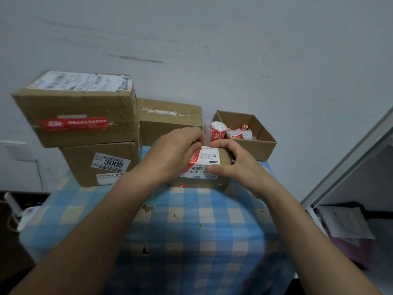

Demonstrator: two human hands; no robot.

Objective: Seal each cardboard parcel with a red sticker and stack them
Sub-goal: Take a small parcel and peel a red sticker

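A small cardboard parcel (221, 167) with a white shipping label lies on the checked tablecloth (191, 220) in front of me. My left hand (172, 154) pinches a red sticker (194, 159) that lies slanted across the parcel's top left. My right hand (236, 165) grips the parcel's right side, thumb on the label. At the left, a sealed parcel with a red sticker (74, 116) rests on another parcel marked 3005 (102, 165). Behind them stands a third parcel (170, 120).
An open cardboard tray (263, 141) at the back right holds rolls of red stickers (218, 133) and scraps. A wall rises close behind the table. A white frame (344, 162) and papers (344, 222) are at the right; dark clutter lies low at the left.
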